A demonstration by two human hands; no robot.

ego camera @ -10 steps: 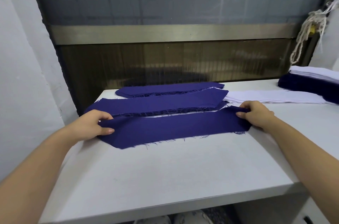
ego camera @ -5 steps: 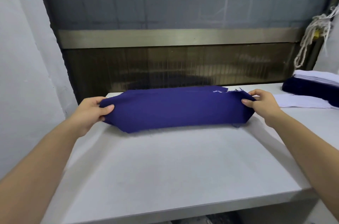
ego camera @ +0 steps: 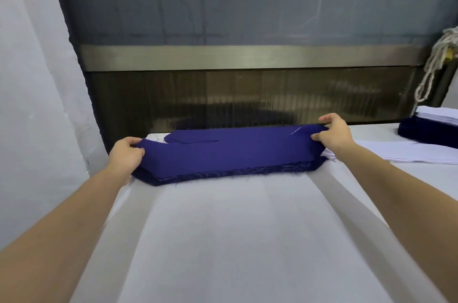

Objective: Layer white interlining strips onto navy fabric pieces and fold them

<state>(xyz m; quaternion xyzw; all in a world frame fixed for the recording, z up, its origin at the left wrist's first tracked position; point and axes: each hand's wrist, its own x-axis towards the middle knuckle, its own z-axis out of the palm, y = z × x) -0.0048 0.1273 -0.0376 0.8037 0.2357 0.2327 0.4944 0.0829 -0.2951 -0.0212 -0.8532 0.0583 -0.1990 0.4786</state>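
Pinching opposite ends of the top navy fabric piece [ego camera: 223, 151]: left hand [ego camera: 126, 156] is gripping the left end, right hand [ego camera: 333, 134] is gripping the right end. Piece is lying on a navy stack [ego camera: 223, 175] at the far edge of the table [ego camera: 247, 240]. White interlining strips [ego camera: 396, 154] are lying just right of it.

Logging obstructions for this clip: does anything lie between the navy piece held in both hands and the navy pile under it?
Nothing visible does. The left hand and right hand grip the navy piece by its ends, directly over the navy pile. The white interlining strips lie to its right on the table.
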